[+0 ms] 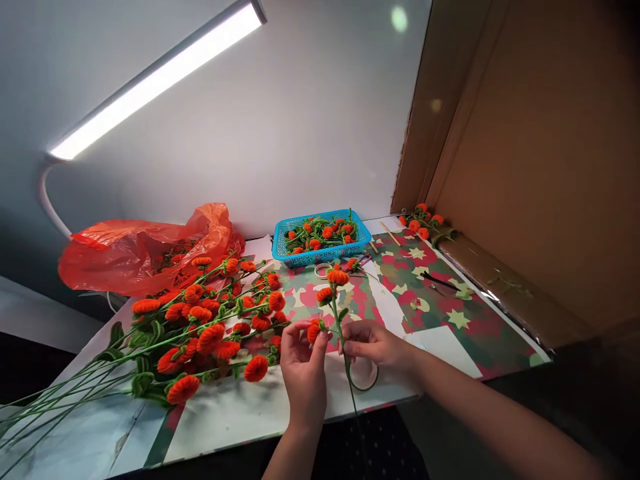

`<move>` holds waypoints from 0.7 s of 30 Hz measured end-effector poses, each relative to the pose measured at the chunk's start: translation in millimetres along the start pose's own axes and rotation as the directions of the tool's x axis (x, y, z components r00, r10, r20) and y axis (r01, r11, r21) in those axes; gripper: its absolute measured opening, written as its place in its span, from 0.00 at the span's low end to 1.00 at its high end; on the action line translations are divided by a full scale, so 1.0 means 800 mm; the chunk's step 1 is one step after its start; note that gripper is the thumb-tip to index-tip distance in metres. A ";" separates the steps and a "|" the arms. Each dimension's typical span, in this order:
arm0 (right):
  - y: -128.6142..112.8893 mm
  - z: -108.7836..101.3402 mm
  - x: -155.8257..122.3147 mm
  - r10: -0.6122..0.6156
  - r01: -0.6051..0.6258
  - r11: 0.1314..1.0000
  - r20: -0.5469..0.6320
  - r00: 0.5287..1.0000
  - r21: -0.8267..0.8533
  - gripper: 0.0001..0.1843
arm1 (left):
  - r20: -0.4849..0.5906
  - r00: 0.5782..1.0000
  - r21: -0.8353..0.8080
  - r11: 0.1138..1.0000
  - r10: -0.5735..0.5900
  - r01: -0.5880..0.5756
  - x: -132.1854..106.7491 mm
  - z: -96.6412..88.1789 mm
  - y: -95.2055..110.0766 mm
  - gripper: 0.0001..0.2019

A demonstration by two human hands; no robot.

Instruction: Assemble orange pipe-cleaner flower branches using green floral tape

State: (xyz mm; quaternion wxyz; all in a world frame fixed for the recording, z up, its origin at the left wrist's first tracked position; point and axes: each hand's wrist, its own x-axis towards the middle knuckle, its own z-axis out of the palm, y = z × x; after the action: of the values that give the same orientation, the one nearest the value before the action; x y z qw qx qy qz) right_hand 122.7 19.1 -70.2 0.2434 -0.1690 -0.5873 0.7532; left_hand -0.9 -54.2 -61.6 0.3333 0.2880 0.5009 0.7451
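Observation:
My left hand [304, 360] pinches a small orange fuzzy flower [313, 331] between thumb and fingers. Close beside it, my right hand [373, 343] is closed on the green stem [341, 330] of a taller craft flower, which stands upright with two orange blooms near its top [338, 276] and a green leaf. The small flower's short stalk reaches toward that stem. Just below my right hand, a roll of tape [364, 375] is near the stem; whether its tape is attached I cannot tell.
Many finished orange flowers [210, 339] lie piled at left. Behind them sits a red plastic bag [150, 250]. A blue basket [323, 256] holds small flowers at the back. More flowers [423, 221] lie by the cardboard wall [530, 147]. A lit lamp [160, 77] hangs above.

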 end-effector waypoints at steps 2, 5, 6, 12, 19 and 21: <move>-0.001 0.000 0.000 0.008 -0.008 1.000 -0.011 1.000 0.009 0.20 | -0.024 0.999 0.031 0.999 0.031 -0.030 -0.009 -0.002 -0.002 0.12; 0.000 0.000 0.001 0.020 -0.020 1.000 -0.014 1.000 0.013 0.20 | -0.028 0.999 0.085 0.996 0.021 -0.018 -0.015 -0.005 0.001 0.16; 0.001 0.000 0.001 0.021 -0.021 1.000 -0.015 1.000 0.013 0.20 | -0.003 1.000 0.112 0.993 0.023 -0.023 -0.014 -0.006 0.003 0.17; 0.003 -0.003 0.001 0.009 -0.009 1.000 0.023 1.000 -0.001 0.20 | 0.202 0.959 0.301 0.919 0.201 -0.255 0.006 -0.018 0.015 0.12; 0.000 -0.006 0.000 0.029 -0.027 0.999 0.070 0.997 -0.041 0.20 | 0.310 0.835 0.452 0.702 0.455 -0.550 0.016 -0.017 0.022 0.11; 0.000 -0.007 0.000 0.015 -0.010 0.998 0.087 0.996 -0.060 0.20 | 0.312 0.814 0.469 0.666 0.489 -0.580 0.014 -0.015 0.019 0.11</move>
State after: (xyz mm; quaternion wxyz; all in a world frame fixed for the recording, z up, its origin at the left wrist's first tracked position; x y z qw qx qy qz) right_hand 125.5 23.7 -71.3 0.2076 -0.1470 -0.6185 0.7435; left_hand -20.3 -55.9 -50.5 0.0421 0.5631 0.5557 0.6102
